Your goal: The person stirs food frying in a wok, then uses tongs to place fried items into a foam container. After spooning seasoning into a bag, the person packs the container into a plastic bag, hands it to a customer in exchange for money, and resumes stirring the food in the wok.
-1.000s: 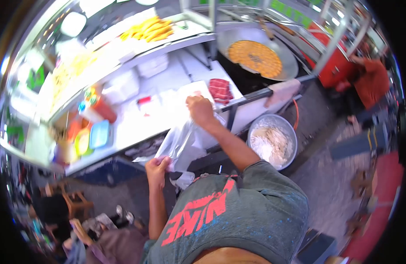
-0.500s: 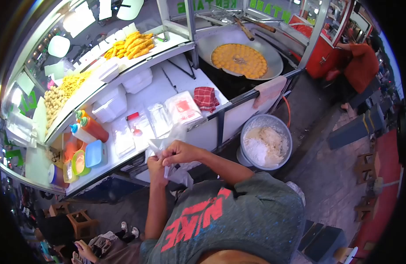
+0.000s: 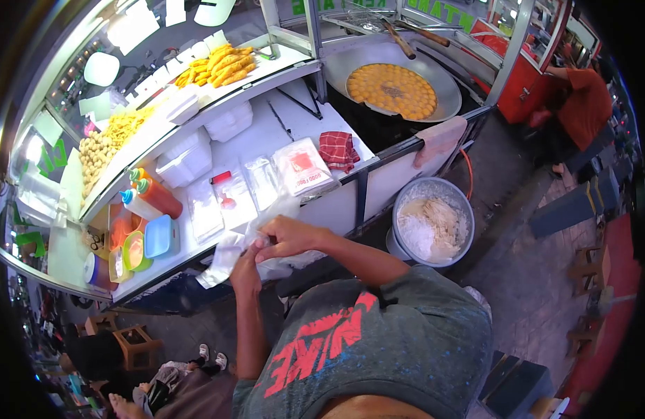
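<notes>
In front of my shirt, a thin translucent plastic bag point(image 3: 220, 261) is pinched and bunched between my two hands. My left hand point(image 3: 246, 271) grips it from below, thumb up. Closed around the gathered part, my right hand point(image 3: 289, 237) presses close against the left. One end of the bag hangs out to the left, and another part rises behind my right hand. Whether the bag contains anything cannot be made out. Just beyond the hands, on the white counter, lie stacks of flat plastic bags point(image 3: 233, 201) and a printed "Good Food" stack point(image 3: 299, 167).
A wok point(image 3: 444, 105) with frying rounds in oil sits at the back right. A bucket of flour point(image 3: 434, 222) stands below it. Sauce bottles point(image 3: 159, 197), a blue container point(image 3: 161, 237) and a red checked cloth point(image 3: 338, 151) line the counter. Seated people are at lower left.
The bag's loose end has swung from below my hands out to the left. Both hands stay closed together on it. The camera view has shifted slightly.
</notes>
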A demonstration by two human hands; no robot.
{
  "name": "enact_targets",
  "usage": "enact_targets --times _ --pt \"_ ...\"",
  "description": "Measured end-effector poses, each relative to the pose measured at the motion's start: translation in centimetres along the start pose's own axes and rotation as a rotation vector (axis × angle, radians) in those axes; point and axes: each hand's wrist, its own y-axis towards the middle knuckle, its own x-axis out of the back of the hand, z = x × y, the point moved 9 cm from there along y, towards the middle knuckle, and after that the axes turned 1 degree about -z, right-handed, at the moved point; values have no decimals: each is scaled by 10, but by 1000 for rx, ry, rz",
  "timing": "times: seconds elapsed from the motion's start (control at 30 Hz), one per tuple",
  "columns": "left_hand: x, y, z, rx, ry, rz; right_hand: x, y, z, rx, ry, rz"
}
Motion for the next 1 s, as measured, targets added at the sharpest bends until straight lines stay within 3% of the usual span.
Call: enact_targets --times 0.07,0.1,0.2,0.23,0.27,0.3,0.33,0.37,0.43,0.47,0.5,0.53,0.6,0.73,0.8,0.87,0.93,0.97,1.0 --pt "-14 4 14 198 -159 75 -14 3 4 -62 333 127" --pt "-23 4 6 161 13 199 -16 2 3 -95 407 174" --pt "-7 -9 -10 157 289 79 -16 -2 -6 -105 343 241" --pt "4 -9 -18 114 340 9 -3 1 -5 -1 56 195" --pt "20 -4 -54 -234 486 -54 10 2 -3 105 -228 148" --pt "37 -11 -86 -580 628 -126 43 -2 -18 -30 84 -89" --pt "61 -17 -102 -603 783 -357 70 -6 -50 -141 355 -232" --pt "81 -22 -119 -656 949 -518 101 -16 -69 -364 264 -384" --pt "88 -9 -118 -588 975 -550 118 0 -34 -193 233 -390" --pt "67 4 -114 -715 956 -394 111 15 -19 -129 125 -358" --pt "46 18 -102 -542 879 -291 98 31 -5 -113 -140 -167" --pt "15 36 -85 -489 496 17 82 39 1 -95 -405 18" --pt "-60 27 -122 -606 288 205 57 54 1 -108 -502 172" --pt "-48 59 -100 -305 134 158 39 69 -2 -171 -528 307" --pt "-28 60 -99 -230 66 215 48 71 -6 -117 -404 174" --pt "10 67 -88 -302 271 125 73 69 -9 -1 -280 -69" --pt "69 64 -108 -724 854 -201 124 57 -15 -198 -157 -439" --pt "84 62 -119 -560 1000 -328 141 59 -5 -231 -390 -443" --pt "98 57 -130 -384 1138 -455 138 70 2 -116 -554 -339"
